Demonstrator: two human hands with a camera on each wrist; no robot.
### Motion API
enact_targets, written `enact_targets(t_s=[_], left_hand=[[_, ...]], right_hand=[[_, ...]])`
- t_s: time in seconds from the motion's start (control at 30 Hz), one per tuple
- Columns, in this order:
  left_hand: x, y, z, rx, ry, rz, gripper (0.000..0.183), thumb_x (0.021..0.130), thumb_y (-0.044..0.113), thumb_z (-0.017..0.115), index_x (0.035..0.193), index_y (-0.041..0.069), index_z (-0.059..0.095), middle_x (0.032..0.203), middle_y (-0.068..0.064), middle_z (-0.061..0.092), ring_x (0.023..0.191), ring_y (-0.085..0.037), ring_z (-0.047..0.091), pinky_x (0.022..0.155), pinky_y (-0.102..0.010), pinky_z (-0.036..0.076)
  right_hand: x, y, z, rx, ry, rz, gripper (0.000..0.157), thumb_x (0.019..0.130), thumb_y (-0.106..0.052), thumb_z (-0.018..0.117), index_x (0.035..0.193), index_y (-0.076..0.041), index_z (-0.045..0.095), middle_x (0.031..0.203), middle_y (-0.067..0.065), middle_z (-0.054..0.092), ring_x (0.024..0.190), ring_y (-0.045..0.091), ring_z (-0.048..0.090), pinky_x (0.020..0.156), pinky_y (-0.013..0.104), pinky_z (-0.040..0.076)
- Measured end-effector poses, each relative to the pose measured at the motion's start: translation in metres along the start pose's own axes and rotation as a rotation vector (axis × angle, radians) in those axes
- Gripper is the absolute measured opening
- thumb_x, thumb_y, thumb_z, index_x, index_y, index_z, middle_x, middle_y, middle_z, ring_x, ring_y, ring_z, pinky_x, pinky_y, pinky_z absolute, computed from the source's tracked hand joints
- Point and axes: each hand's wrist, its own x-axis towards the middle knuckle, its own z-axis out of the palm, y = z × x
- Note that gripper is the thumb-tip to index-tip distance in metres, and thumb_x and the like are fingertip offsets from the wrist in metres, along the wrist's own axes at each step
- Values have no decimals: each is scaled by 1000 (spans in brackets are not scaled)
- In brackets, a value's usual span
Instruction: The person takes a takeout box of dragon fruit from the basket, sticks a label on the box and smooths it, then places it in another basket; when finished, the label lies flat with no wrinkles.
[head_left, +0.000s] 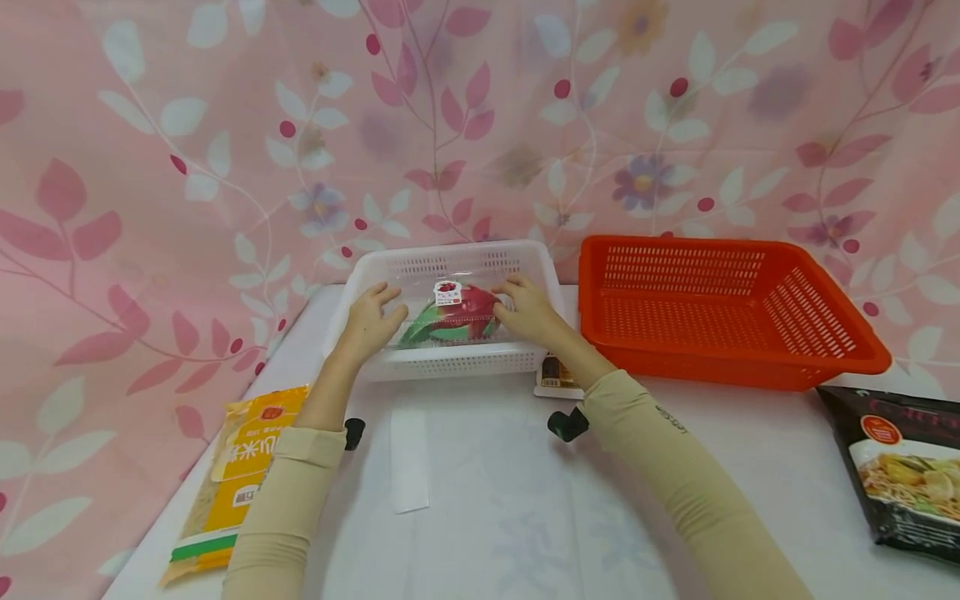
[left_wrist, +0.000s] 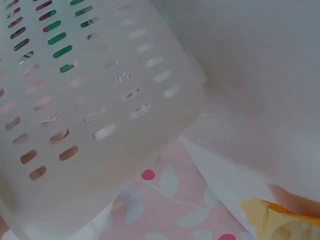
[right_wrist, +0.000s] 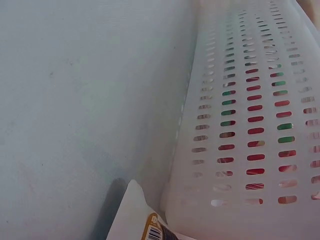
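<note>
In the head view a clear plastic box (head_left: 452,312) with red and green contents and a white label lies inside the white basket (head_left: 457,364). My left hand (head_left: 370,323) is over the basket's left end, its fingers loosely spread and holding nothing. At the box's right end is my right hand (head_left: 531,312), with slightly bent fingers; whether they touch the plastic is hard to tell. Red and green show through the slots of the white basket (left_wrist: 115,95) in the left wrist view, and of the same basket (right_wrist: 240,130) in the right wrist view.
A red basket (head_left: 720,371) stands to the right. A yellow packet (head_left: 243,467) lies at the left, a black noodle packet (head_left: 907,467) at the far right. By the white basket's front right corner sits a partly hidden package (head_left: 557,379). A white strip (head_left: 409,460) lies in front.
</note>
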Motion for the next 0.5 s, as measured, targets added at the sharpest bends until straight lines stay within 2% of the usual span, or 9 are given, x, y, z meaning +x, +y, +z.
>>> enact_targets(t_s=[0.17,0.5], left_hand=[[1,-1,-1,39,-67,-19,53,88,25,49,134,-3,43,144,-24,25,132,-41,21,104,-53,23],[0,-1,1,85,-122,-31,55,89,25,50,135,-5,40,145,-25,22,132,-42,21,104,-53,20]], right_hand=[[1,1,0,-25,-48,14,39,88,-17,51,124,-2,54,137,19,37,126,32,33,104,47,26],[2,2,1,-110,-86,-31,38,88,-16,53,122,0,55,133,22,41,122,33,38,102,45,30]])
